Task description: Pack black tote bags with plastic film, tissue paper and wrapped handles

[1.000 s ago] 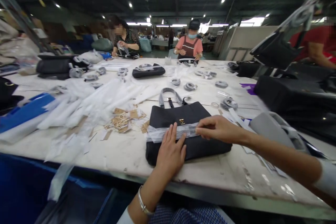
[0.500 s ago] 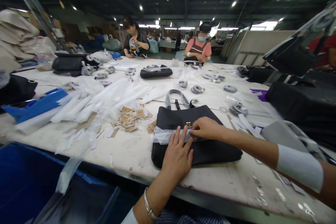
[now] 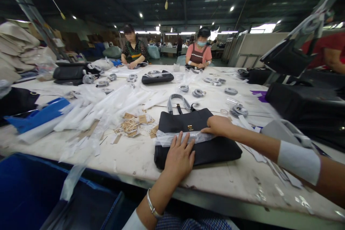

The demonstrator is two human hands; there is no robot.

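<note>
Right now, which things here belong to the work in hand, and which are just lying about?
In the job: black bag, translucent strip across it, left hand, right hand.

Apparently just lying about: brown tags, blue sheet, grey coils, purple piece.

Counter [image 3: 126, 163], whitish, scuffed.
Left side: a heap of translucent plastic film [image 3: 105, 109]; blue sheeting [image 3: 44, 113]; a folded black bag [image 3: 67, 73] near the far left corner.
Centre: one pile of brown tags [image 3: 132, 124] with pale strings; beyond it, a black bag [image 3: 161, 78] lying flat, a grey coil on top.
Right side: several wrapped grey coils [image 3: 198, 93]; one pale ring [image 3: 224, 111]; a purple piece [image 3: 261, 96]; large black goods [image 3: 307, 109].
Below left: blue bin [image 3: 24, 187].
Far side: two co-workers [image 3: 198, 54], one masked.
Overhead: hanging cord [image 3: 166, 5], yellow-tipped.
</note>
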